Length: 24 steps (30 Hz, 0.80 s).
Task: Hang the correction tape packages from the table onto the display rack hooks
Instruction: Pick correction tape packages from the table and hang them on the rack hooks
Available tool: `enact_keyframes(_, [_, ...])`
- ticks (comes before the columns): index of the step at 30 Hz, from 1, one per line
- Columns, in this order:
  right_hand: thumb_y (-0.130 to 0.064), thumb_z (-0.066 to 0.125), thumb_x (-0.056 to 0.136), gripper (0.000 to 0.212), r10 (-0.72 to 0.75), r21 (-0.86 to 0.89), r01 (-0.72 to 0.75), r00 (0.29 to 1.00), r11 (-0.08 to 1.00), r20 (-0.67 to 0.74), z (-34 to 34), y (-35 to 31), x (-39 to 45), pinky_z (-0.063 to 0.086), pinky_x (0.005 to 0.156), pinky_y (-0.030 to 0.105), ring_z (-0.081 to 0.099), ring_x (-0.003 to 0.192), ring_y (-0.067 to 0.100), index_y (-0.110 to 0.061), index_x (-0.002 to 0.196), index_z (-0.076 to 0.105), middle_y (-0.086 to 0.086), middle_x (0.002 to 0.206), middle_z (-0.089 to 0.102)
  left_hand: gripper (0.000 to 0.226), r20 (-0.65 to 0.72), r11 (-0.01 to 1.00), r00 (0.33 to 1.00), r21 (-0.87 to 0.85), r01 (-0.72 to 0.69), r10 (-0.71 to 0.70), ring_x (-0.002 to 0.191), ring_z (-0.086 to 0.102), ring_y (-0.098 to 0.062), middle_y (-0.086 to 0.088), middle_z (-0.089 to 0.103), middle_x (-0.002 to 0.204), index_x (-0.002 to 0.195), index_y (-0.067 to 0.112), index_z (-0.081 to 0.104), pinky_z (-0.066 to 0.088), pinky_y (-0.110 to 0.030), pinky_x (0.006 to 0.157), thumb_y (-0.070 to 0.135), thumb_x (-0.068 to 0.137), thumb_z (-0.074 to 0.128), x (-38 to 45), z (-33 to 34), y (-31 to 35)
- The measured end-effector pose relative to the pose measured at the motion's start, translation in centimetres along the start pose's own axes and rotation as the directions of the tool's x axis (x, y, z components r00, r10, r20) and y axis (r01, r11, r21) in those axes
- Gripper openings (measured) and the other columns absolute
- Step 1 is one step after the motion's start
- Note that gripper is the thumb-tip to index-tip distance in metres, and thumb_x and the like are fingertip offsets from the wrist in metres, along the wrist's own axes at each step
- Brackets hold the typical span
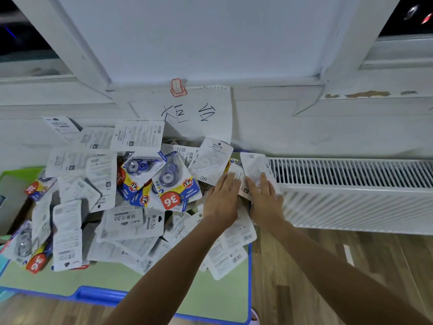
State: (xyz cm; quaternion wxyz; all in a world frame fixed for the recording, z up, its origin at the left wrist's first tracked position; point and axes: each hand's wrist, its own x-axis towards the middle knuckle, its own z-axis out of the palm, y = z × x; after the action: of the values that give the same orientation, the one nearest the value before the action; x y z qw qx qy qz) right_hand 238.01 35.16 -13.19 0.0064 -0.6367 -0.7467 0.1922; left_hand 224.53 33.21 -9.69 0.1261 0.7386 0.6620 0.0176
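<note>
On green table [164, 292]: package heap [131, 202] | both hands [243, 200] flat, side by side, pressing packages.

Glossy plastic-fronted card packages [174, 184] heap on a smooth green table [225, 299] (blue-rimmed) above wood-look flooring [304, 273].

Stockroom-like room: heaped retail packages [131, 195], radiator [351, 184], handwritten wall sign [187, 113]
</note>
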Motion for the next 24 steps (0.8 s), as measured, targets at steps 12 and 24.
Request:
enact_keyframes(12, [0.014, 0.047, 0.081, 0.059, 0.071, 0.310, 0.032, 0.947, 0.950, -0.314, -6.5, -0.7, -3.6, 0.045, 0.095, 0.047, 0.054, 0.117, 0.032, -0.010, 0.134, 0.046, 0.011, 0.141, 0.046, 0.091, -0.213, 0.971, 0.977, -0.228, -0.070, 0.021, 0.148, 0.008, -0.017, 0.005, -0.004, 0.162, 0.153, 0.034, 0.006, 0.045, -0.041, 0.101, -0.002, 0.082, 0.050, -1.4, -4.2, 2.5])
enact_keyframes(24, [0.009, 0.042, 0.085, 0.032, 0.290, 0.578, 0.049, 0.829, 0.814, -0.478, -7.9, -4.8, -12.7, 0.035, 0.056, 0.020, 0.056, 0.071, 0.023, -0.002, 0.111, 0.057, 0.009, 0.084, 0.061, 0.096, -0.341, 0.766, 0.937, -0.582, -0.274, 0.076, 0.120, 0.051, -0.024, -0.007, 0.036, 0.150, 0.146, 0.037, -0.003, 0.047, -0.030, 0.078, 0.002, 0.083, 0.060, -8.6, -6.9, 2.3])
